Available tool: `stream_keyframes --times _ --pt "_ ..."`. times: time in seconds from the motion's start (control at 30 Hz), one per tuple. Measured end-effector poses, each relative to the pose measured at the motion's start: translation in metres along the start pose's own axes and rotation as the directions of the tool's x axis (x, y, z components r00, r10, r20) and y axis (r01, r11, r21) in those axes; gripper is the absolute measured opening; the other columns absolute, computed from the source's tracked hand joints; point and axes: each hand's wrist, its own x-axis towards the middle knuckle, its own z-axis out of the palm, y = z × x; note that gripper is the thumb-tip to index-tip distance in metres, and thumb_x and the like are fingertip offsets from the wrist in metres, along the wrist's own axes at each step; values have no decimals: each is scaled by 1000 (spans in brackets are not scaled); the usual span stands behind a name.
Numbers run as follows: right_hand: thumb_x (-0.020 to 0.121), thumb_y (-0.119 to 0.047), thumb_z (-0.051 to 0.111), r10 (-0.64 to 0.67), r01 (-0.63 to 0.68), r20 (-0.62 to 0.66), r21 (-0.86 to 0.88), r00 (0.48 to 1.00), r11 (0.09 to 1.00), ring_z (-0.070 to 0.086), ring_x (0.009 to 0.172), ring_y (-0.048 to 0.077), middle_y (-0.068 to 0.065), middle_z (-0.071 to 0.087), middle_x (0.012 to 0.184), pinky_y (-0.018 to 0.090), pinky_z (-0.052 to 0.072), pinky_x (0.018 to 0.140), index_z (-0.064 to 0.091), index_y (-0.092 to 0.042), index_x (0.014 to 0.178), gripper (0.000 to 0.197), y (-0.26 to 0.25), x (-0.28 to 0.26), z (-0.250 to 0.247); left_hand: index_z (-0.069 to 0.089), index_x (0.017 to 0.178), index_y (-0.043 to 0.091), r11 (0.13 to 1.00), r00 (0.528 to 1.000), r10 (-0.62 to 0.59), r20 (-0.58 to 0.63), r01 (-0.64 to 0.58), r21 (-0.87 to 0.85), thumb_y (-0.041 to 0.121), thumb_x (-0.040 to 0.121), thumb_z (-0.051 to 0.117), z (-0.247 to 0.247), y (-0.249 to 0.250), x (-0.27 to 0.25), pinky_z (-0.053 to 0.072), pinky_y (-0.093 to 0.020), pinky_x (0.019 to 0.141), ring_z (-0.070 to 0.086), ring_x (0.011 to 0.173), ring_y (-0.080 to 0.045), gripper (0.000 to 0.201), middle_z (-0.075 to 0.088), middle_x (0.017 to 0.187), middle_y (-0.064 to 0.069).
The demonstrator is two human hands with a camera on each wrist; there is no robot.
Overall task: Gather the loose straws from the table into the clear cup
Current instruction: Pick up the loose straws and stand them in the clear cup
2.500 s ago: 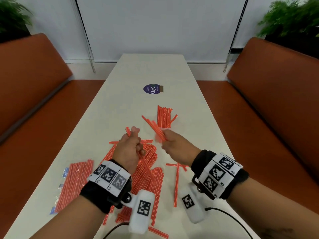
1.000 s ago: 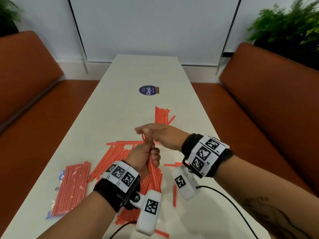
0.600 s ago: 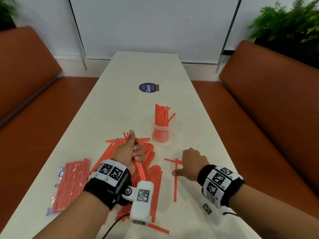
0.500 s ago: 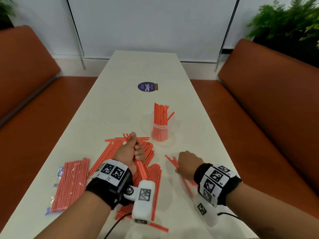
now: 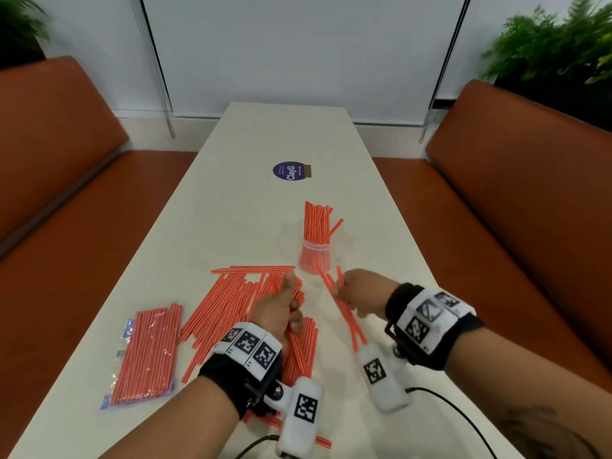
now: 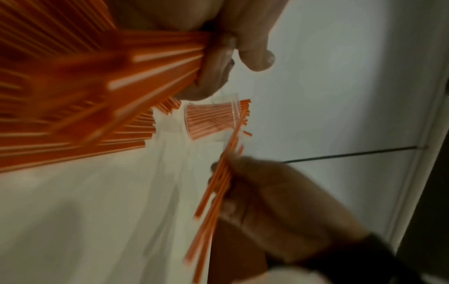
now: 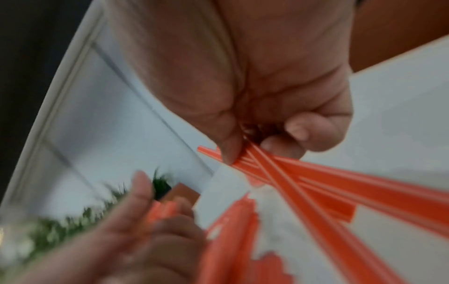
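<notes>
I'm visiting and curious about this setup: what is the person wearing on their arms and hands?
The left hand and right hand are bare. Each wrist carries a black fabric wristband topped with white square-patterned marker tiles, plus a white capsule-shaped camera pod trailing a thin black cable. No sleeves are visible.

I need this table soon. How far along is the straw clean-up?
Partly done: the clear cup already holds a bunch. The right hand grips a few straws and the left hand another bundle. A large loose pile remains.
</notes>
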Motion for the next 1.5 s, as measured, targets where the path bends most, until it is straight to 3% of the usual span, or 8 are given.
stream_keyframes --times 0.13,0.43,0.57,0.67,0.9,1.27,1.37,1.5 --pt "88 -10 49 -144 130 52 217 988 968 41 53 15 4 47 61 27 37 54 56 -4 76 14 -34 -7 -4 60 94 9 993 995 19 94 -29 114 55 72 61 13 1 3 27 -15 30 30 31 -4 51 45 59 -1" --pt "79 -2 69 -243 236 -62 548 968 802 64 67 23 5 66 66 21 42 43 58 -14 86 18 -37 -10 8 65 77 9 997 999 -43 -33 45 68 30 89 52 -4 8 12 41 -26 48 49 45 -17 27 56 53 -4" --pt "83 -1 61 -207 244 -141 338 968 909 59 49 2 2 64 66 15 41 40 61 -8 83 7 -14 -23 14 47 66 16 991 990 -44 -132 27 -127 31 94 48 -20 14 15 48 -25 42 47 35 -10 32 44 41 4" --pt "79 -13 69 -267 268 42 -16 963 963 52 42 -6 -2 65 67 13 45 55 60 -18 67 16 4 -40 38 45 67 15 976 989 -25 -148 -7 -217 37 93 47 -34 26 12 50 -21 38 48 31 -9 34 44 38 6" --pt "79 -32 70 -323 425 308 -363 895 829 57 87 21 7 66 105 32 45 75 62 -5 104 37 0 -70 98 40 64 16 955 992 48 -114 -79 -285 42 94 43 -44 37 9 33 -11 31 34 26 -4 39 38 35 8" --pt "91 -16 50 -233 324 265 -383 936 865 60 95 31 17 66 105 36 47 83 65 -3 89 21 26 -55 72 42 63 18 964 991 81 -104 -105 -244 49 90 43 -52 36 1 30 -10 30 32 26 -3 41 37 35 9" --pt "91 -19 52 -223 260 157 -288 962 922 52 73 15 5 62 87 22 40 67 50 -22 66 25 29 -50 33 42 62 18 963 984 96 -151 -130 -235 54 85 48 -51 43 5 29 -11 29 32 26 -3 43 37 36 9" --pt "93 -21 50 -238 240 -51 38 970 970 46 50 6 -2 59 68 10 38 44 58 -9 76 22 9 -41 7 45 68 17 980 985 139 -98 -151 -132 59 71 55 -24 39 6 28 -13 27 31 27 -2 43 39 41 5"
